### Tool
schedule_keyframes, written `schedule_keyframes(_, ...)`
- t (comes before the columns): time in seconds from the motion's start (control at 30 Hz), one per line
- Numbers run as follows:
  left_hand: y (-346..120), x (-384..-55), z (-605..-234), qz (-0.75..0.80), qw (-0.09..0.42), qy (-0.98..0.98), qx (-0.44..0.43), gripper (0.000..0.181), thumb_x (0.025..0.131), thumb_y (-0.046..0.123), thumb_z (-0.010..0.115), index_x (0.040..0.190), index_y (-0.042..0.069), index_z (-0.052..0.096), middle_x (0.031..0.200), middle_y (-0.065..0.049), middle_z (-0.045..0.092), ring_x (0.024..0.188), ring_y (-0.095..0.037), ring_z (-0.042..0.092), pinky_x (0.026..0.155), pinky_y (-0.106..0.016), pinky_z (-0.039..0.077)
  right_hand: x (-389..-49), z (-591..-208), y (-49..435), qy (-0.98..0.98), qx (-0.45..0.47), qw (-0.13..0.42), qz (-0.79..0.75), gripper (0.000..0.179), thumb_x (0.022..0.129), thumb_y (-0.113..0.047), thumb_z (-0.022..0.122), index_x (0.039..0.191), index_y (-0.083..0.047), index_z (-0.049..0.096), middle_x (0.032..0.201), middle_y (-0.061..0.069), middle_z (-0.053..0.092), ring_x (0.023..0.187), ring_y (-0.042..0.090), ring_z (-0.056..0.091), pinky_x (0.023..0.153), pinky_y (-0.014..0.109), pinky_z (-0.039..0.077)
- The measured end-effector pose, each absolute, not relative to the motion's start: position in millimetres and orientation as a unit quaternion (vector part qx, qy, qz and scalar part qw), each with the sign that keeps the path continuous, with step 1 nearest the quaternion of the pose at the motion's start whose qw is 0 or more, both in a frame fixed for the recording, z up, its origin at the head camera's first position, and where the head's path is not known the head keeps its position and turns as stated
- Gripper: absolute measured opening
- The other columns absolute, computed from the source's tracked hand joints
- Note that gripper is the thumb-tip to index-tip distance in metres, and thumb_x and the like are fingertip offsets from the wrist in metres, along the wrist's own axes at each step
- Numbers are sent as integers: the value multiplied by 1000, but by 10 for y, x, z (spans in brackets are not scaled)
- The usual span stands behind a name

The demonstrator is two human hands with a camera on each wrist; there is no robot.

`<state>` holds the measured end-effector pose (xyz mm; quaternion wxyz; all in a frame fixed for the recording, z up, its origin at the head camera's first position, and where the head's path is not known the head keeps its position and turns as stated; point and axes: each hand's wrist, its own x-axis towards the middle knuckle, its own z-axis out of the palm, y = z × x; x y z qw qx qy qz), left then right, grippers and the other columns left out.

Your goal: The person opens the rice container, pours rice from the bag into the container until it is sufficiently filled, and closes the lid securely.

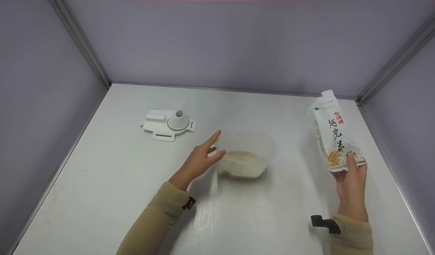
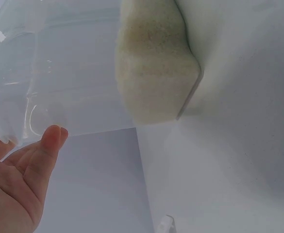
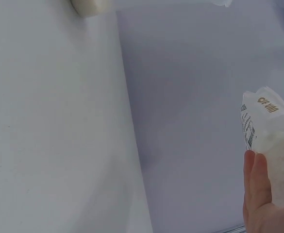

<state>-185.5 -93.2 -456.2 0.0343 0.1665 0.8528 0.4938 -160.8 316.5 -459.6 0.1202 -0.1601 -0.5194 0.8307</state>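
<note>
A clear plastic container [image 1: 244, 170] with rice [image 1: 242, 156] in its bottom stands near the table's middle. At its left side my left hand [image 1: 199, 157] holds the rim, thumb at the edge and fingers against the outer wall. In the left wrist view, fingertips [image 2: 52, 138] meet the container wall. My right hand [image 1: 352, 179] grips the lower end of a white rice bag [image 1: 332, 132], thumb across its printed front. The bag leans upward on the right, apart from the container. Fingers behind the bag are partly hidden.
A white plastic device with a funnel-like spout [image 1: 167, 124] lies on the table's back left. Grey panels [image 1: 221, 46] enclose the white table [image 1: 96, 198] at the back and sides.
</note>
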Motion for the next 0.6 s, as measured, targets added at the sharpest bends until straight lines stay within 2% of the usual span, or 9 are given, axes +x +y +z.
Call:
schedule_keyframes(0.43, -919, -1856, -4618, 486, 28, 857, 170, 68, 91, 48, 54, 148, 32, 21, 149, -4, 29, 120, -26, 50, 95, -38, 44, -1802, -4650, 3182, -485, -147, 82, 858, 57, 92, -35, 57, 139, -22, 29, 126, -1, 43, 104, 15, 55, 81, 26, 51)
schedule_keyframes(0.6, -922, -1861, -4620, 497, 30, 850, 171, 68, 91, 47, 55, 149, 31, 21, 150, -5, 27, 121, -30, 49, 95, -39, 43, -1883, -4697, 3183, -477, -127, 81, 866, 52, 93, -32, 56, 137, -22, 31, 126, 1, 44, 101, 15, 57, 79, 26, 52)
